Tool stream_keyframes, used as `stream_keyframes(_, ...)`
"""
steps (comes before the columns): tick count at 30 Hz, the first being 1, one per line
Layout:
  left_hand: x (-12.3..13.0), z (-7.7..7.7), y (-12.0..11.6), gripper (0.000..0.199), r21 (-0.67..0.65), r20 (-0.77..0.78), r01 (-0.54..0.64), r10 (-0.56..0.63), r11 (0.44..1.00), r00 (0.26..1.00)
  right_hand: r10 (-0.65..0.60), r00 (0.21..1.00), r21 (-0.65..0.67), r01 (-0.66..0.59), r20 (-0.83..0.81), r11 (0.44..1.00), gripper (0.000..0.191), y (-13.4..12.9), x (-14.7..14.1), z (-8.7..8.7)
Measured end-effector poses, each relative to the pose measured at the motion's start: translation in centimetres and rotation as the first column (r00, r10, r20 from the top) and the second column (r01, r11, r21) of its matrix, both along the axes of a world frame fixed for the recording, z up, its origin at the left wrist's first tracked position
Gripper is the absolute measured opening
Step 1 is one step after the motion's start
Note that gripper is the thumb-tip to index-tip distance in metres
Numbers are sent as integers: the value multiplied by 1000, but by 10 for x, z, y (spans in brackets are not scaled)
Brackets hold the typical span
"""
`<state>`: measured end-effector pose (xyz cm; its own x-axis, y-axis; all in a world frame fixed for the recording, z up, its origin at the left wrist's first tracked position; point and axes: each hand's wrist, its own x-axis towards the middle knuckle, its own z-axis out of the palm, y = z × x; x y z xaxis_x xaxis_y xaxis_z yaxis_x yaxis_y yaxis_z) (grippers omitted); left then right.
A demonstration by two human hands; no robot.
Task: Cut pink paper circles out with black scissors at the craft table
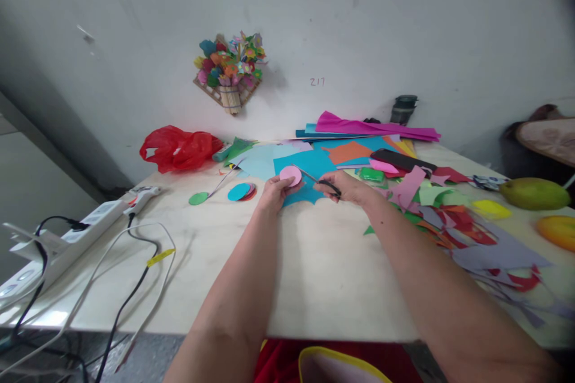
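1. Pale counter [327, 287] here.
2. Our left fingers [281, 186] pinch a pink paper circle [290, 176] near blue paper [312, 160]; right fingers [330, 178] wrap scissors [331, 187].
3. Probably feather-light, bendy, so we'd hold the rim.

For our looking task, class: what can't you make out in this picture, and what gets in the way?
All in the head view:
- Pink circle: part of its lower edge, covered by the left hand.
- Scissors: part of the handles, covered by the right hand.
- Red bag: whatever may be inside, hidden by its crumpled folds.
- Orange fruit: its far side, cut off by the right edge.
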<state>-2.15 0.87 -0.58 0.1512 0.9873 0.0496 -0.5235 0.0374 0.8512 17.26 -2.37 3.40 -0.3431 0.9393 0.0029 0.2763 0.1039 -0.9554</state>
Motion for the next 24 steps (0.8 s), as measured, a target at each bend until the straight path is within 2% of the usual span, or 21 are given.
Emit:
stream_keyframes(10,-2,-3,2,26,23,-17,17,-16,1000,1000,-49,998,4,49,30,999,29,6,13,-7)
stream_keyframes(16,-1,-1,1,29,43,-50,-8,10,999,999,-221,954,81,209,203,975,35,11,10,-10)
stream_keyframes(18,-1,0,0,31,47,-78,-20,24,999,997,-289,892,189,235,348,953,36,14,8,-12)
stream_keyframes(21,0,0,-1,35,62,-126,-44,51,997,991,-395,693,394,173,603,903,34,14,5,-14)
stream_keyframes(24,1,0,0,40,77,-155,-62,73,995,985,-456,532,486,94,714,869,33,10,-1,-13)
